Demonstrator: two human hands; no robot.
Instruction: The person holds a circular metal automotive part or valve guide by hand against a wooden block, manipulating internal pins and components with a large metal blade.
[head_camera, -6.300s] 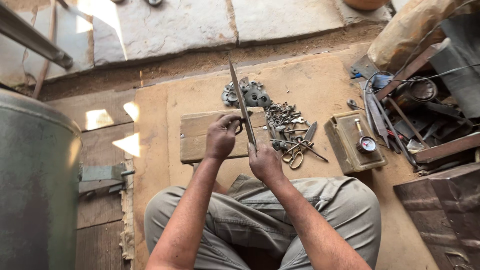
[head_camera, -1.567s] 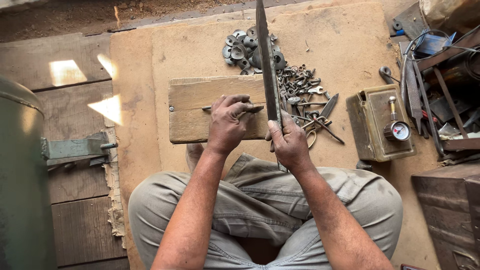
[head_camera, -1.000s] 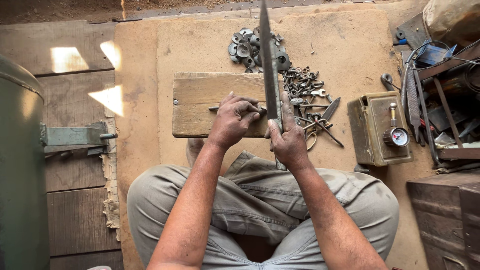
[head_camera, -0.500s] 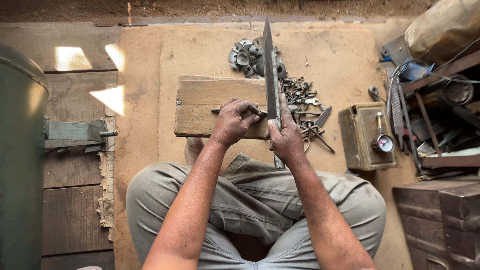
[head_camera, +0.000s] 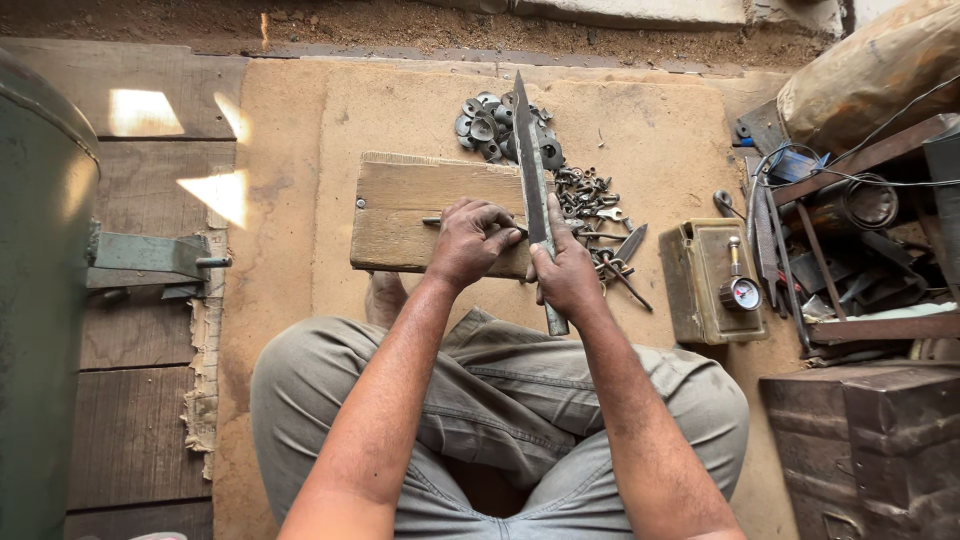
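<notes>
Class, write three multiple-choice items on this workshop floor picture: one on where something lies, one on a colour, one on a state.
1. Where is the pile of round metal washers?
A. beyond the wooden block's far right corner
B. on the person's lap
C. on top of the box with the gauge

2. What colour is the box with the gauge?
A. bright red
B. olive green
C. white

3. How is the long metal blade held?
A. lying untouched on the mat
B. gripped by the right hand, pointing away from the person
C. hanging from a hook

Answers: 1 A, the washers sit past the wooden block. 2 B, its top and sides look olive. 3 B, the right hand closes round its lower end while the left hand holds a thin tool against it.
</notes>
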